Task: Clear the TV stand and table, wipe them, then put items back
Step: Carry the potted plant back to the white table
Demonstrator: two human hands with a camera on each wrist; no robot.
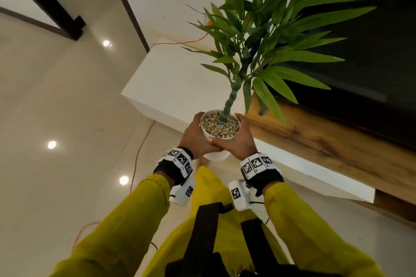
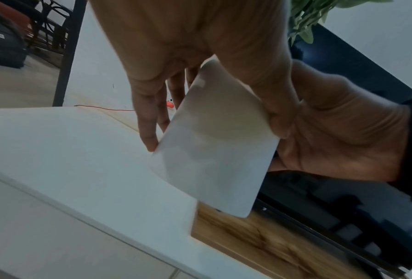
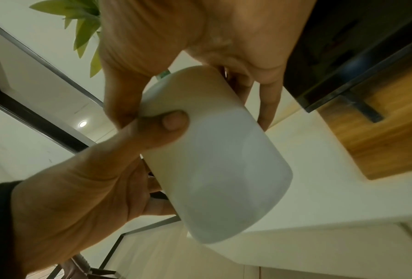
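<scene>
A white pot (image 1: 219,155) filled with gravel carries a tall green plant (image 1: 265,36). It hangs in the air in front of the TV stand (image 1: 175,83), near its white left end. My left hand (image 1: 195,139) grips the pot's left side and my right hand (image 1: 238,139) grips its right side, thumbs meeting on the near wall. In the left wrist view the pot (image 2: 214,143) sits between my left hand (image 2: 176,79) and the other palm. The right wrist view shows the pot (image 3: 214,151) tilted, with my right hand (image 3: 188,90) curled round it.
The stand has a wooden middle section (image 1: 326,139) under a black TV (image 1: 360,40). An orange cable (image 1: 144,141) runs across the glossy tiled floor (image 1: 56,108) on the left. A dark door frame (image 1: 45,0) stands at the far left.
</scene>
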